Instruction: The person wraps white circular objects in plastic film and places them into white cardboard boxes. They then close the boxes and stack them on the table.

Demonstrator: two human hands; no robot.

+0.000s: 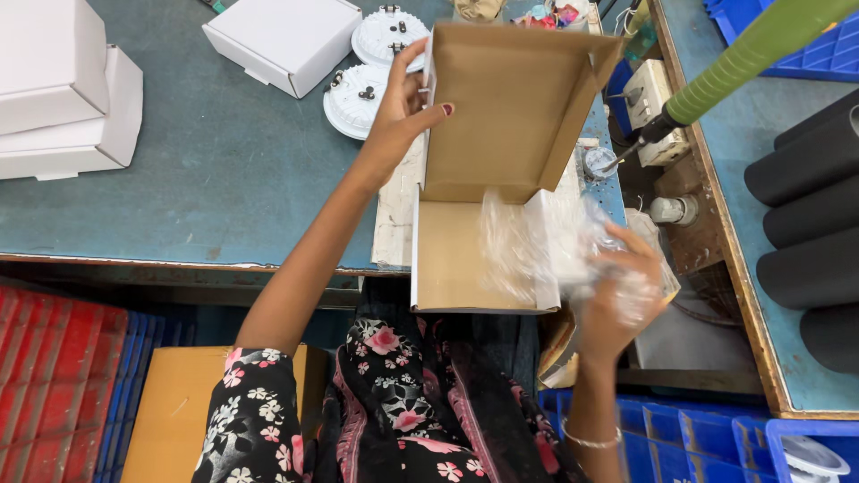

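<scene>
An open cardboard box (452, 255), white outside and brown inside, sits at the near edge of the blue-grey table (224, 170). My left hand (403, 107) holds the raised lid (501, 107) by its left edge. My right hand (622, 286) grips a crumpled clear plastic bag (537, 241) that hangs over the box's right side. What is inside the bag is blurred.
Two round white light fittings (358, 98) lie behind my left hand. A closed white box (286, 40) sits at the back and stacked white boxes (63, 89) far left. A green-handled tool (752, 54) hangs at right above black foam rolls (810, 215). Blue bins (698, 429) and red crates (49, 385) stand below.
</scene>
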